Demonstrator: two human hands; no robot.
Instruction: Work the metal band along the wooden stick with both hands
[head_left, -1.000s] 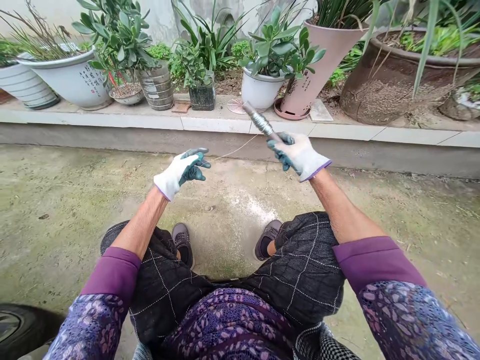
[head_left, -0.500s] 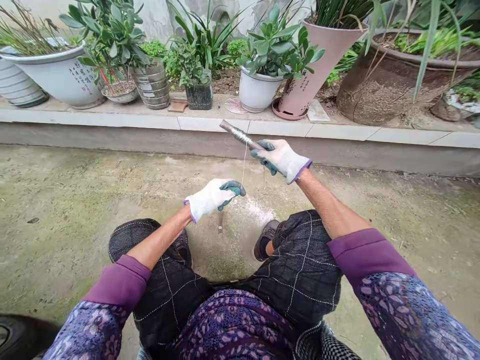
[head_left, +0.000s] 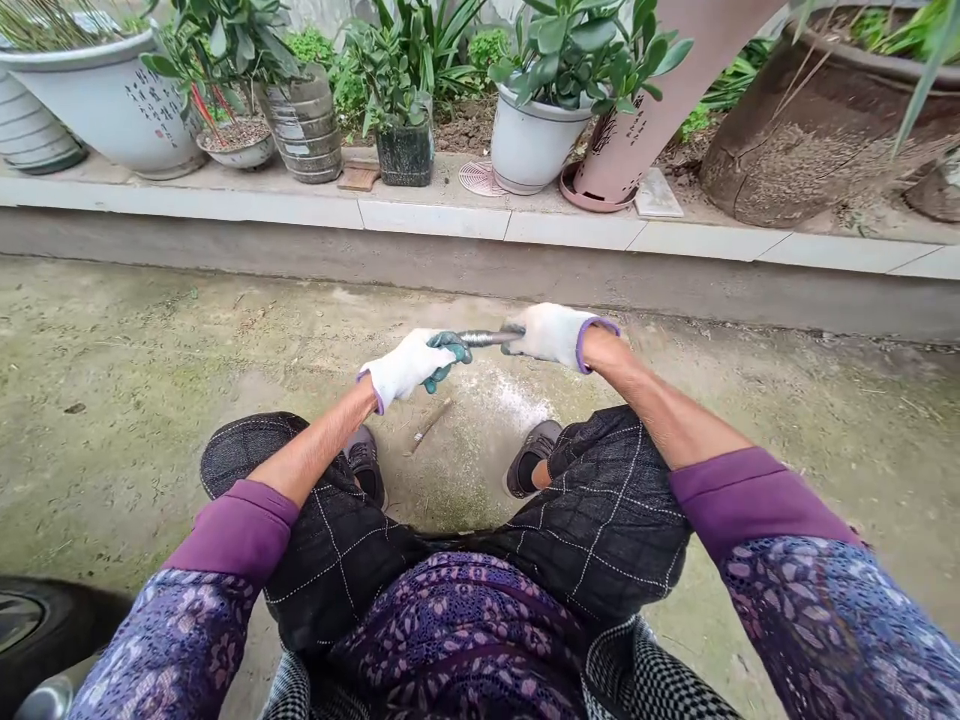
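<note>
Over my feed, the wire-wound rod [head_left: 495, 338] sits level above the ground [head_left: 247, 335]: right hand [head_left: 551, 333] with fingers wrapped round its bare end, left hand [head_left: 412, 362] curled at the other, grip unclear. I'd expect it stiff, fairly light; hold it bare, since coils [head_left: 474, 339] may slip.

Work gloves [head_left: 405, 362] white and teal, purple-hemmed. Wire [head_left: 478, 338] silvery, rod [head_left: 506, 338] grey-brown. Trousers [head_left: 600, 505] black with white grid. Sleeves [head_left: 799, 600] purple, floral. Planter [head_left: 626, 150] pink.

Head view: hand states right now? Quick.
Left hand: closed, gloved, holding one end of the wire-wound rod.
Right hand: closed, gloved, holding the rod's other end.
</note>
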